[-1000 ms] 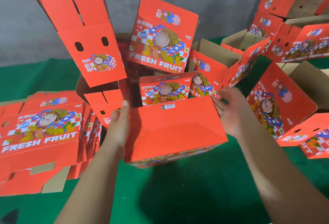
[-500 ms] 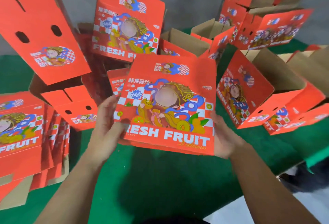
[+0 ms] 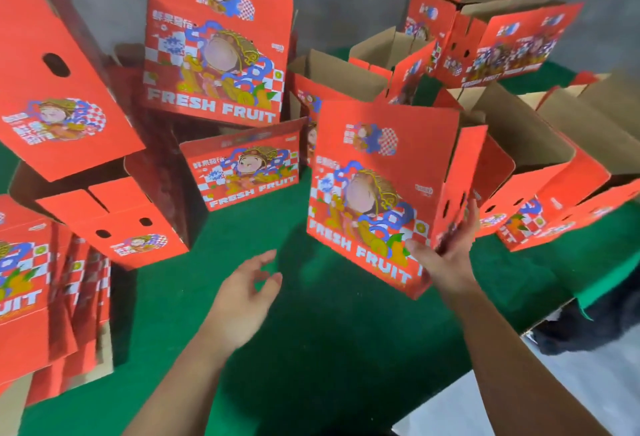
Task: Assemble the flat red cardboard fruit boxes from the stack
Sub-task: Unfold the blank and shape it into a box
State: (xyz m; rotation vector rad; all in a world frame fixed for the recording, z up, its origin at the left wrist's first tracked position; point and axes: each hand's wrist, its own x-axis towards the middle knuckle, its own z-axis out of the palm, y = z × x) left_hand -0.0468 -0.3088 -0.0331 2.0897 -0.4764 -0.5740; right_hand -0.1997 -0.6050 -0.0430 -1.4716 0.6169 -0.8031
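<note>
We see the assembled box standing upright, long axis vertical, printed face toward us, right of centre on the green desk. Our right hand grips its lower right corner; motion blur obscures the fingertips. Our left hand hovers apart, fingers relaxed, holding nothing. The flat stack is cut off at left.

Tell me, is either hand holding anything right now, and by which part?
The right hand holds the red fruit box at its lower right corner, thumb on the printed front. The left hand is open, holding nothing.
</note>
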